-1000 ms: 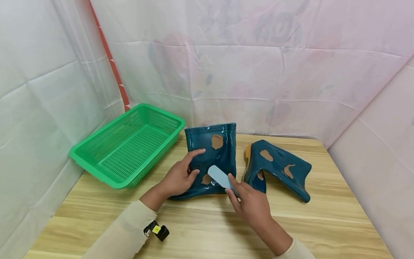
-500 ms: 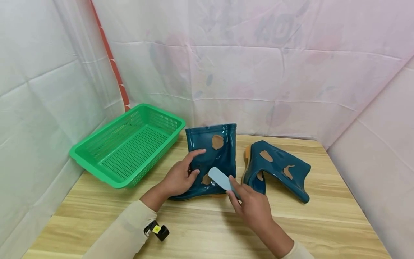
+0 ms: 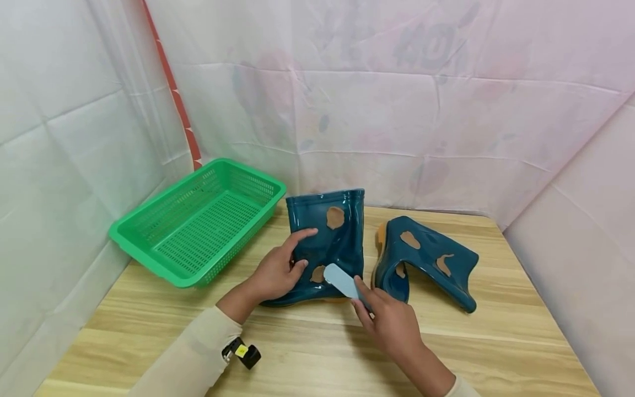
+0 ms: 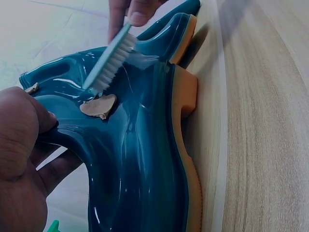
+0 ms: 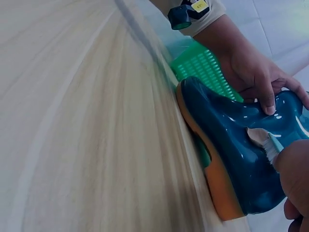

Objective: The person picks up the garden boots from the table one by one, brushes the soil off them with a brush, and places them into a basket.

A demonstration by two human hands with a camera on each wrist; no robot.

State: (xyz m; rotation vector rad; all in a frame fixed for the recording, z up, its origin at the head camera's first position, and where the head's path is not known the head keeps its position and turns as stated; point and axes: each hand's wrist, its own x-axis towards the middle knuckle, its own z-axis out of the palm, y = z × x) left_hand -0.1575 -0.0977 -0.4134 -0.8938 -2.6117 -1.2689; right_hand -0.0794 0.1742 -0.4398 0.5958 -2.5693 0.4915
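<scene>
A glossy dark-teal rain boot [image 3: 342,242] with an orange sole stands upright, toe to the left, with brown mud-like patches on its shaft and ankle. My left hand [image 3: 275,273] grips the front of its ankle, the thumb on the near side and other fingers passing behind it in the left wrist view. My right hand [image 3: 392,320] holds a light-blue scrub brush [image 3: 341,280] by its handle. In the left wrist view its white bristles [image 4: 112,70] face the boot, right at the edge of the lower brown patch [image 4: 99,106].
A second teal boot [image 3: 431,248] with several brown patches lies on its side at the right. To the left stands a green perforated basket [image 3: 198,277] with nothing in it. The wooden table [image 3: 297,353] ends at white cloth walls [image 3: 372,121].
The brush in my right hand has slid a little right and down along the boot, uncovering more of the lower brown patch. My left hand keeps its grip in place.
</scene>
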